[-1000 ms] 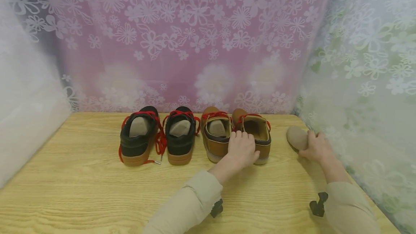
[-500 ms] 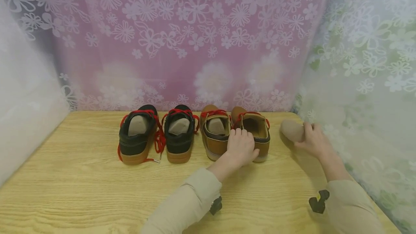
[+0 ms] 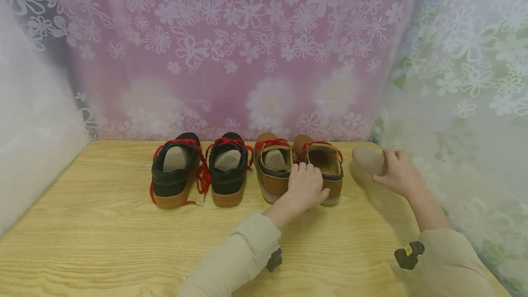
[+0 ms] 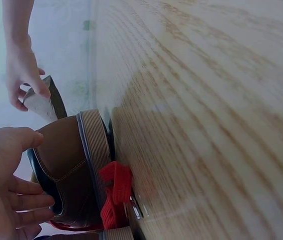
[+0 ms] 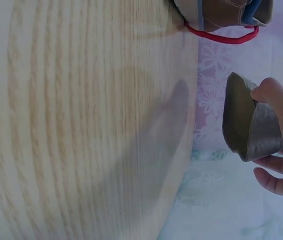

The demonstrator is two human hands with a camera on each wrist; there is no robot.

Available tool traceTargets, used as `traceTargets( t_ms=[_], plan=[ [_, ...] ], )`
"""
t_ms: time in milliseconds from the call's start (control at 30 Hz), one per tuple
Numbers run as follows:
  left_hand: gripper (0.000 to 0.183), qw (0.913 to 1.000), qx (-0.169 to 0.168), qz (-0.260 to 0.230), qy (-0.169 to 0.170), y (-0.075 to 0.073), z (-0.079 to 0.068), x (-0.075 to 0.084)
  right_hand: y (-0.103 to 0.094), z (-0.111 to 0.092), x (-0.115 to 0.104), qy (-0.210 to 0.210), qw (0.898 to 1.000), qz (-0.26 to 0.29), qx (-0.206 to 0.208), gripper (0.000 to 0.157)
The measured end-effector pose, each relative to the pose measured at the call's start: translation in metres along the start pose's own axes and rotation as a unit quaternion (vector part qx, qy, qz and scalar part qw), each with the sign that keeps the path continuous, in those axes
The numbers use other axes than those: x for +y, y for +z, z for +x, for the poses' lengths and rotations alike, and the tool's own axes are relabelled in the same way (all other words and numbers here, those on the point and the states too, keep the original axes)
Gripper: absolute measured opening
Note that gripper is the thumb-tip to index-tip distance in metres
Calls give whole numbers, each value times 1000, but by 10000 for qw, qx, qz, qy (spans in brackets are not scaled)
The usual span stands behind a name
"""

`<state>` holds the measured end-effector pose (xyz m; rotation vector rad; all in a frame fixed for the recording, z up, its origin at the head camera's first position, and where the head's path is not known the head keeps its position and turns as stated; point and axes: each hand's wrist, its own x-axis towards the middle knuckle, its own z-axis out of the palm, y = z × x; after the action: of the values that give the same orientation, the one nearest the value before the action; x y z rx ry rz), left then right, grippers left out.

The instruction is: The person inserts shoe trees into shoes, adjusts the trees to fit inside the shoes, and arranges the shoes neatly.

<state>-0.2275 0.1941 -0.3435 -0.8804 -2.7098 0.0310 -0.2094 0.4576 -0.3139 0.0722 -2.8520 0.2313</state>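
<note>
My right hand (image 3: 399, 174) pinches a grey-beige moulded shoe insert (image 3: 368, 160) between thumb and fingers, above the table's right side. Its rounded end points left in the head view; the right wrist view shows the hollow side of the insert (image 5: 240, 115). My left hand (image 3: 305, 188) holds the heel of the right-hand brown shoe (image 3: 332, 188), thumb at the back and fingers over the collar. Nothing fills that shoe's visible opening. Beside it, the left-hand brown shoe (image 3: 274, 188) has a similar insert (image 3: 275, 161) inside. Both brown shoes have red laces.
Two black shoes, one at the far left (image 3: 171, 186) and another (image 3: 227, 184) beside it, contain inserts. Their loose red lace (image 3: 202, 180) hangs between them. All stand toward the back of the wooden table (image 3: 123, 242). Flowered curtains (image 3: 231, 49) close the back and sides.
My right hand has moved the insert left and slightly up, toward the brown shoe, and tilted it a little. My left hand stays at the shoe's heel. The shoes have not moved.
</note>
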Motion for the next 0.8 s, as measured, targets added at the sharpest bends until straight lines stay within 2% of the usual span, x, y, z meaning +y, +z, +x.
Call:
traceTargets(
  t_ms=[267, 600, 800],
  plan=[
    [48, 9999, -45, -108, 16, -2, 0, -2, -5, -1, -5, -295, 9989, -91, 359, 73],
    [46, 9998, 157, -29, 93, -2, 0, -3, -11, 0, -14, -441, 9974, -491, 298, 69],
    [46, 9998, 137, 17, 147, -4, 0, -4, -14, 0, -21, -707, 9930, -757, 562, 63]
  ],
)
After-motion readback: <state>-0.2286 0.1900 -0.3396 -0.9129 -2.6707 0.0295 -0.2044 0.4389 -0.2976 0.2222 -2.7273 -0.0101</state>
